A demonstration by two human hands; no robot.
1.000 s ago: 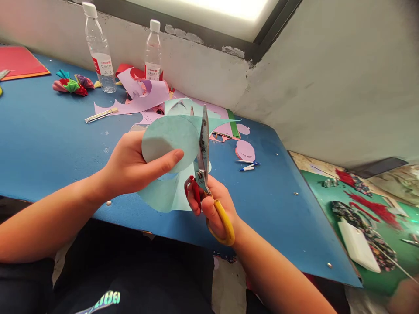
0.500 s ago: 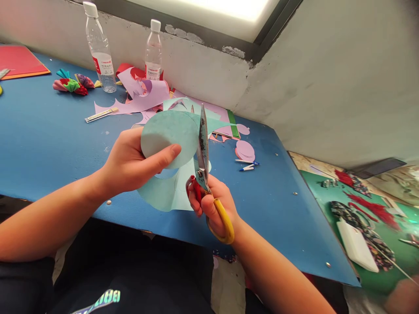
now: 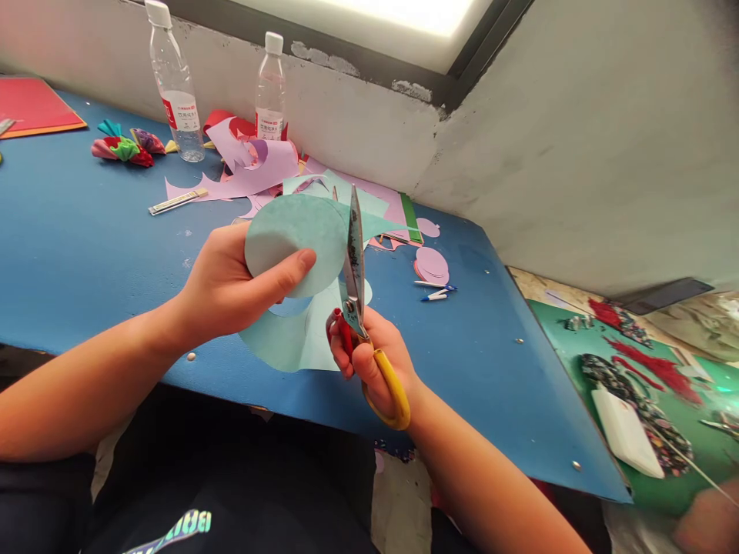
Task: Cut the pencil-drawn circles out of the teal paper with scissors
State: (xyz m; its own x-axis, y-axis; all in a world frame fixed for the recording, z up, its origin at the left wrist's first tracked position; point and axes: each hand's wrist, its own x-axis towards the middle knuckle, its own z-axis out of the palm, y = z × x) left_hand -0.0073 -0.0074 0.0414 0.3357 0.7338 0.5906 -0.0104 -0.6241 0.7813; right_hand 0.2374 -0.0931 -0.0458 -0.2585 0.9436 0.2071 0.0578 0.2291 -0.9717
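Note:
My left hand (image 3: pixel 239 281) grips a light green paper (image 3: pixel 297 231) with a rounded edge, the thumb on top and the fingers hidden beneath. My right hand (image 3: pixel 378 354) is closed round the scissors (image 3: pixel 354 265), which have one yellow and one red handle. Their blades point away from me and stand a little apart at the paper's right edge. A narrow green strip reaches to the right behind the blades. More green paper (image 3: pixel 289 342) with a curved cut-out hangs below my left hand.
Purple paper scraps (image 3: pixel 254 181) and two plastic bottles (image 3: pixel 183 115), (image 3: pixel 269 92) are at the back. Stacked purple circles (image 3: pixel 432 265) and pens (image 3: pixel 436 292) lie right of the scissors. Red paper (image 3: pixel 35 108) is at far left, a green table (image 3: pixel 710 377) at right.
Both hands, the green paper and the scissors have shifted very slightly left in the view. The grips look the same.

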